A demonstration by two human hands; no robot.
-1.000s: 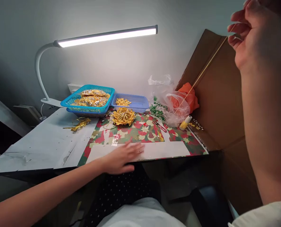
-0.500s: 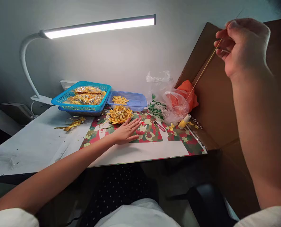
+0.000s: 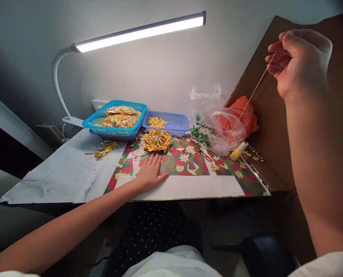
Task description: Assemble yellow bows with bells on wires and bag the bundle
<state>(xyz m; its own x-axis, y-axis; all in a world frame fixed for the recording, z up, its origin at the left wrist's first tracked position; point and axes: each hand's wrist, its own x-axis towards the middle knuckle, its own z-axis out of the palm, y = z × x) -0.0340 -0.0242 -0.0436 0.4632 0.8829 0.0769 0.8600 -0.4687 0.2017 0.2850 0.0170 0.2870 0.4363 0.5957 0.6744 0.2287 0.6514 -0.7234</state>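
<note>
My left hand point(image 3: 150, 172) lies flat on the patterned sheet point(image 3: 188, 154), fingers stretched out. Its fingertips are just in front of a gold ribbon ornament point(image 3: 157, 141) shaped like a round flower, close to its front edge. High at the right, my right hand point(image 3: 295, 61) is raised with its thumb and fingers pinched. From it a taut golden thread point(image 3: 256, 86) slants down to the clear plastic bag point(image 3: 231, 132), where its lower end is lost. A pair of small pink-handled snips point(image 3: 205, 154) rests on the sheet, right of the ornament.
A blue basket point(image 3: 144, 115) of wrapped gold pieces and a shallow purple basket point(image 3: 179, 122) stand at the back. A white lamp point(image 3: 142, 32) reaches overhead. Right are green pieces point(image 3: 201, 134), a thread spool point(image 3: 238, 151) and a cardboard panel point(image 3: 271, 154). Gold scraps point(image 3: 103, 149) lie left.
My left hand has drawn back toward the front edge, away from the ornament's right side. My right hand stays raised with the thread. The whole view has shifted, with things now further right.
</note>
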